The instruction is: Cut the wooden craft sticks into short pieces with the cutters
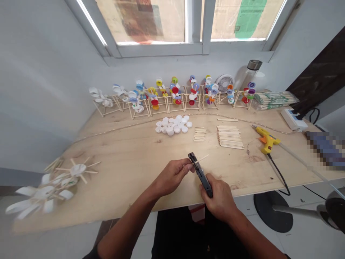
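My left hand pinches a thin wooden stick near one end, close to the tool's head. The fingers of my right hand are wrapped round a black plier-like tool, which slants up and to the left. The stick crosses the head of this tool, its free end pointing right. Beyond my hands lie a small pile of short sticks, a larger stack of longer sticks and a heap of white bottle caps.
Stick-framed wheels with coloured caps line the wall. White cap-and-stick wheels sit at the left. On the right are a yellow glue gun with its cord, a power strip and bagged sticks. A small fan and a bottle stand behind.
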Demonstrator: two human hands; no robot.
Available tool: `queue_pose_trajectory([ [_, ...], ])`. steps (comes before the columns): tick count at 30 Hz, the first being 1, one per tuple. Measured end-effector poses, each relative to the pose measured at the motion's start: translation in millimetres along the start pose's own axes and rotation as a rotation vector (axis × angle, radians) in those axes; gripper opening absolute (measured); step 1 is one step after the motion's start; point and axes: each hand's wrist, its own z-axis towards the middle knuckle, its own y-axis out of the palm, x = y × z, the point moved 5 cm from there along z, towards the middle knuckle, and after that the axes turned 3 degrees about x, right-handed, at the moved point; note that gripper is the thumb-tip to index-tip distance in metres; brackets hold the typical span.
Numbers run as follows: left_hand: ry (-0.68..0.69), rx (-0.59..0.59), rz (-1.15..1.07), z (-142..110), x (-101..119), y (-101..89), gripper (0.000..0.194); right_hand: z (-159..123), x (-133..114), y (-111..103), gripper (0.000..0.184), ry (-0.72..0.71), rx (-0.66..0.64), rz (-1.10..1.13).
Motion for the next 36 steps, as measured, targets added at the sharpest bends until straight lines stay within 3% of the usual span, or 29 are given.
queue_pose_trajectory([
  [17,-0.055,-0.063,-0.055,-4,-8,-6.6,0.03,4,3,8,0.003,-0.043,-0.03,-0.02],
  [20,-0.095,-0.034,-0.083,-9,-11,-8.8,0.031,4,2,5,0.004,-0.031,-0.041,0.02],
  [24,-0.107,0.092,-0.041,-8,-12,-11.0,0.03,3,4,1,0.007,0.019,-0.05,0.153],
  [30,0.004,0.167,0.107,21,-8,-2.0,0.028,-2,9,-4,0.006,0.034,-0.042,0.367],
  [36,0.131,0.148,0.425,81,1,4.2,0.021,-4,13,-7,0.004,0.024,-0.013,0.515],
])
